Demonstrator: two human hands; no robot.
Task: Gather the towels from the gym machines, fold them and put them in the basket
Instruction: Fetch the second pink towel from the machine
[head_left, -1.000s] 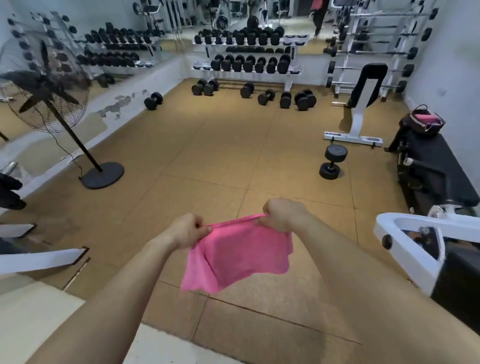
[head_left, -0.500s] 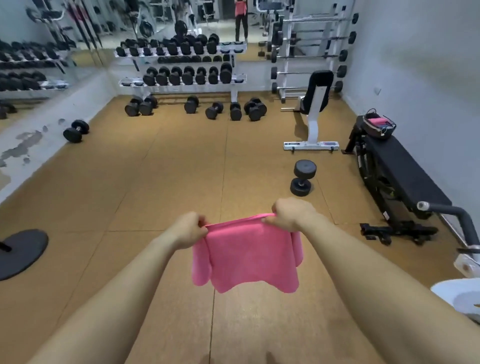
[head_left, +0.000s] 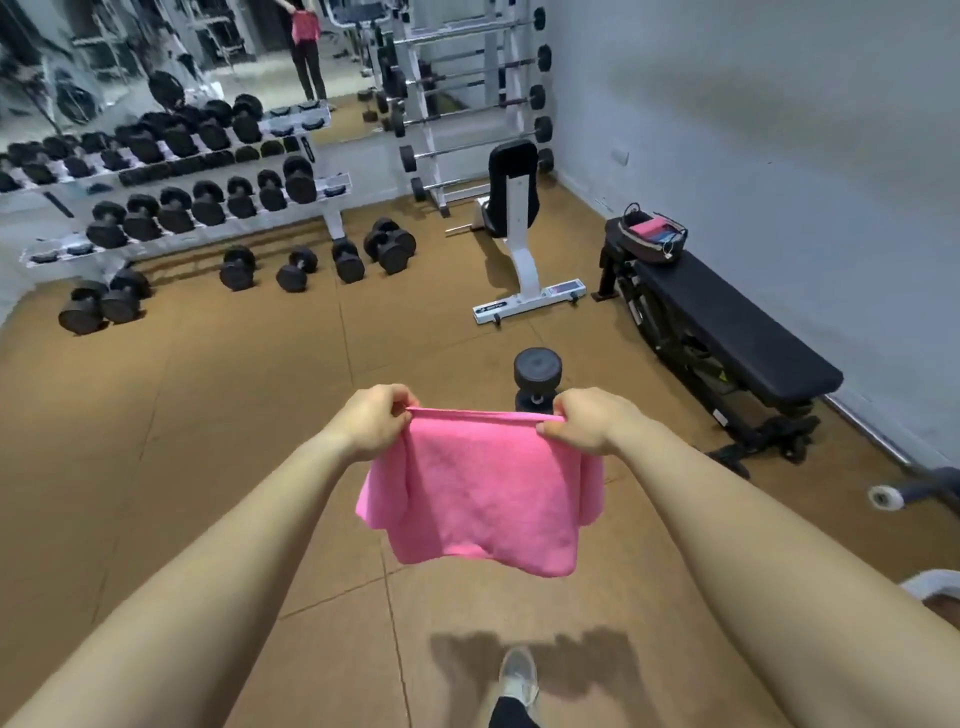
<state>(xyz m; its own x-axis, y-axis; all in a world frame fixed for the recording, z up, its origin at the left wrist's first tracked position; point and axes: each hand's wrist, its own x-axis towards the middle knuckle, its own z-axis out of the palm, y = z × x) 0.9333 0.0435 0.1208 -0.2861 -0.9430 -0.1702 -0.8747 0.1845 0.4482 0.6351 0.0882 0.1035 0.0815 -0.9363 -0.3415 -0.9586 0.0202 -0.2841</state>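
At six o'clock, at the bottom edge of the view, a light shoe (head_left: 517, 675) is planted on the tan floor tiles (head_left: 208, 415) beside a dark shadow. Two bare forearms reach from the lower corners toward the centre. The left hand (head_left: 376, 423) pinches the upper left corner of a pink towel (head_left: 483, 499) between thumb and curled fingers, and the right hand (head_left: 592, 421) pinches the upper right corner the same way. The top edge is drawn taut and level between them. The cloth hangs at the centre of the view, clear of the floor, with a wavy lower edge and a loose flap at each side. Just past the top edge, at one o'clock from the towel, a black dumbbell (head_left: 537, 371) stands on end, its lower head partly hidden behind the right hand. At two o'clock a black flat bench (head_left: 727, 317) runs along the grey wall (head_left: 779, 130). A dark basket (head_left: 631, 244) sits on its far end, holding a folded pink towel (head_left: 649, 227) and something blue. At twelve o'clock stands a white-framed seat (head_left: 511, 208) with an upright black back pad, and behind it a white barbell rack (head_left: 467, 93). At ten o'clock loose dumbbells (head_left: 291, 265) lie on the floor in front of a two-tier dumbbell rack (head_left: 182, 192). Farthest off, at eleven o'clock, a mirror (head_left: 234, 41) reflects a person holding up a pink cloth.
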